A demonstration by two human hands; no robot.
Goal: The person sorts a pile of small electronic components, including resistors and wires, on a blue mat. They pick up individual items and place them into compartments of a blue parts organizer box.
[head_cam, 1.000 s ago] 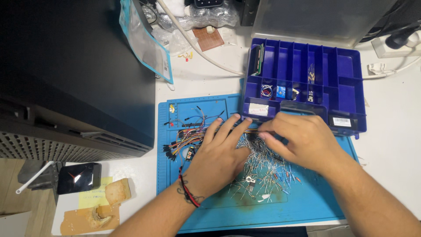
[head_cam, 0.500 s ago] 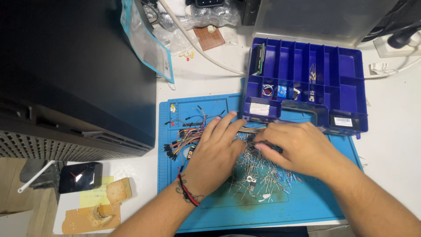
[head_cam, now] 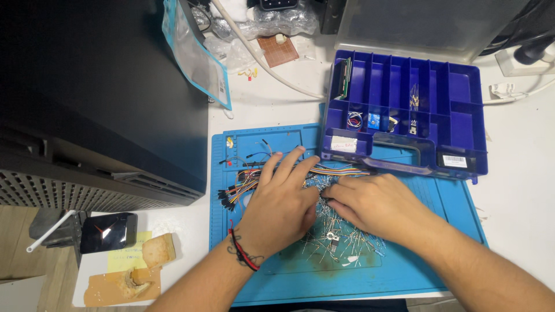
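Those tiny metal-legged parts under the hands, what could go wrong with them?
The loose pile of small wire-legged parts lies under both hands, so the left hand or right hand might bend legs or flick some off the blue rubber mat. They could also tangle in the coloured jumper wires beside them.

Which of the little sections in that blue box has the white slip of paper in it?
In the compartment box, it is the front left compartment, nearest the left hand. The sections around it hold small parts or look bare; only this one has paper.
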